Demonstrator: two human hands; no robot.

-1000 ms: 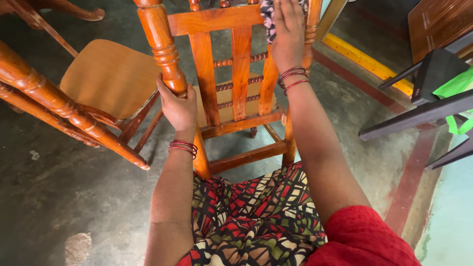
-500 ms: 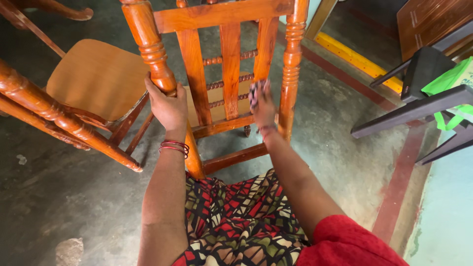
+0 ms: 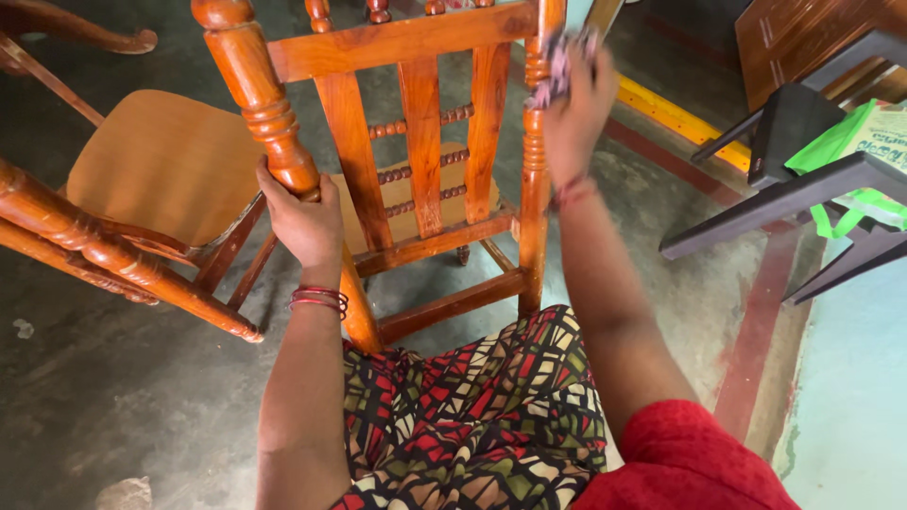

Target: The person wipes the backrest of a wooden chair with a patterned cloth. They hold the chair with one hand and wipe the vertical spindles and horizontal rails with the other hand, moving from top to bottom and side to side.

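Head camera view, looking down at a person's two hands on a varnished wooden chair (image 3: 422,142) standing on a grey concrete floor (image 3: 113,387) just in front of their patterned skirt (image 3: 472,416). Left hand (image 3: 304,224) is closed around the chair's turned left post. Right hand (image 3: 574,109) grips a dark patterned cloth (image 3: 556,68) — pressed against the right post, near its top. Another wooden chair (image 3: 156,179) lies tilted at left — dark furniture legs (image 3: 784,203) stand at right.
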